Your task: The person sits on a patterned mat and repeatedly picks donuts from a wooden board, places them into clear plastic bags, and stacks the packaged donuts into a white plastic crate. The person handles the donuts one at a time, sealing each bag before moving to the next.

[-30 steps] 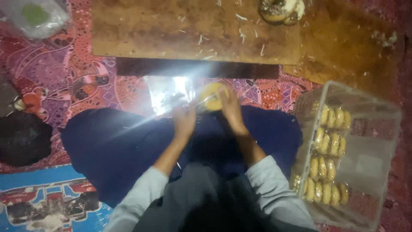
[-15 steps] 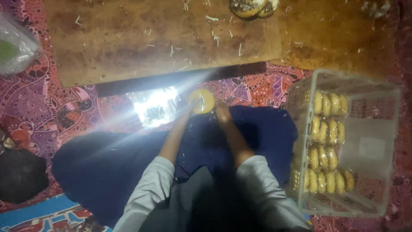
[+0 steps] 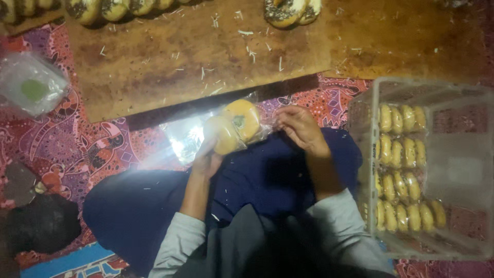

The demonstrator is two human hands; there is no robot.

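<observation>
My left hand (image 3: 207,160) grips a clear plastic bag (image 3: 226,128) from below; two round yellow buns (image 3: 242,119) sit inside it, side by side. My right hand (image 3: 299,128) pinches the bag's right end, fingers closed on the plastic. Both hands hover over my lap, which is covered in dark blue cloth (image 3: 267,170), just in front of a low wooden board (image 3: 206,56).
More buns with dark topping (image 3: 288,10) lie along the board's far edge. A clear plastic crate (image 3: 463,175) at my right holds rows of bagged buns (image 3: 401,154). A plastic bag with something green (image 3: 32,88) lies at left, on a patterned red mat (image 3: 77,149).
The view has tilted and moved closer. The bag with buns has turned sideways, and my hands have spread apart, the right one sliding to the bag's end.
</observation>
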